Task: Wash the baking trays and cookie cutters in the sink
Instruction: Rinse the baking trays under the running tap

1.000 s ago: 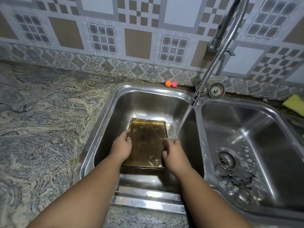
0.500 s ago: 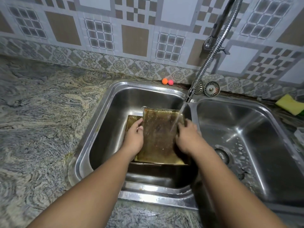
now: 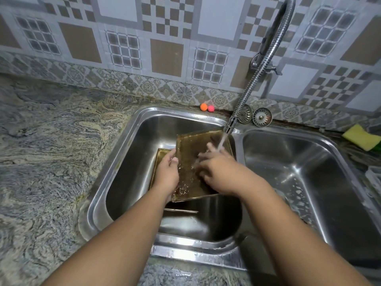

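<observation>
Baking tray (image 3: 189,153), newly lifted, tilts under the tap (image 3: 230,124) in the sink (image 3: 136,172). Our left hand (image 3: 168,174) curls fingers round its edge; our right hand (image 3: 220,172), fingers spread, starts rinsing its face.

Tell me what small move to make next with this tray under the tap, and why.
Probably slide the right hand down the tray toward its near edge, rubbing. The left hand grips the tray's left edge, tilted up, and the water lands only near its far right corner, while brown residue shows lower down.
</observation>
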